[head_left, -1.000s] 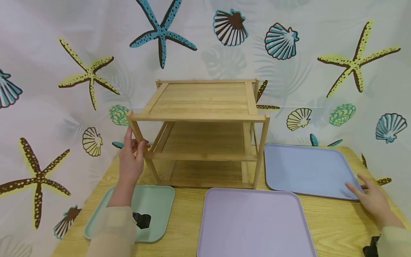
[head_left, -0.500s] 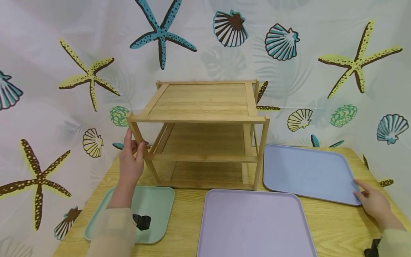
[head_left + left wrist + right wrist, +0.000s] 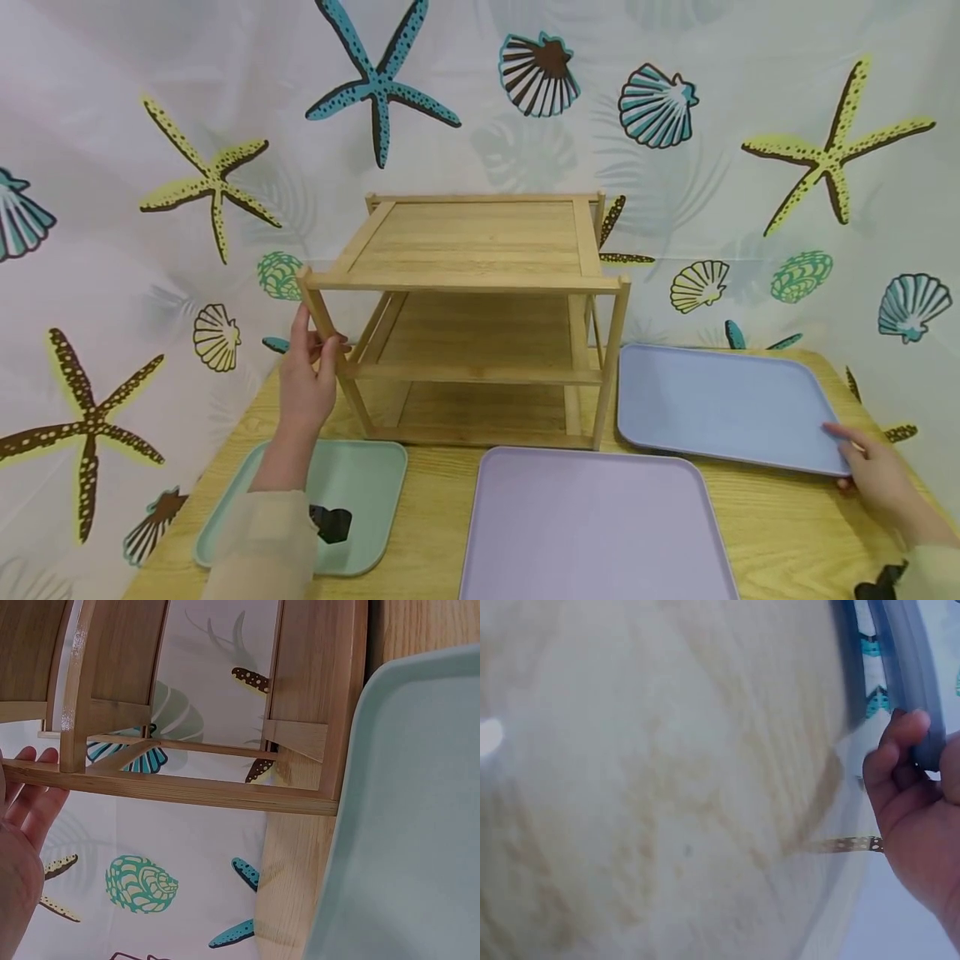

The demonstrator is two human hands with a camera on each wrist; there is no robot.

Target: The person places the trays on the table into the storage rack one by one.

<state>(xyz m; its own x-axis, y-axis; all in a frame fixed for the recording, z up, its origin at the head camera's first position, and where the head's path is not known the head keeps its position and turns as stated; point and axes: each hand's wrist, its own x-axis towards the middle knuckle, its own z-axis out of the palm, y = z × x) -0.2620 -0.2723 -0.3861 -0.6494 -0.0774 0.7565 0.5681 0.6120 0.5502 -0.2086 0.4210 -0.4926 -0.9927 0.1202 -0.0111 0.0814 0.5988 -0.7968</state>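
Observation:
A three-tier wooden rack [image 3: 465,242] stands in the middle of the head view. My left hand [image 3: 306,387] holds its front left post; in the left wrist view the fingers [image 3: 46,814] curl around that post [image 3: 195,793]. To the right of the rack is a light blue tray [image 3: 727,408]. My right hand [image 3: 879,477] pinches its near right corner, thumb on top and fingers under the edge. From the right wrist view, the tray's edge [image 3: 907,660] runs between the curled fingers and thumb of that hand [image 3: 922,832].
A lilac tray [image 3: 592,525] lies in front of the rack. Under my left forearm, a mint green tray [image 3: 360,492] rests on the wooden table [image 3: 431,533]. White cloth [image 3: 465,158] with starfish and shells hangs behind and at both sides.
My right hand has closed on the blue tray's near right corner, and that corner has shifted slightly right and toward me. My left hand has stayed on the post.

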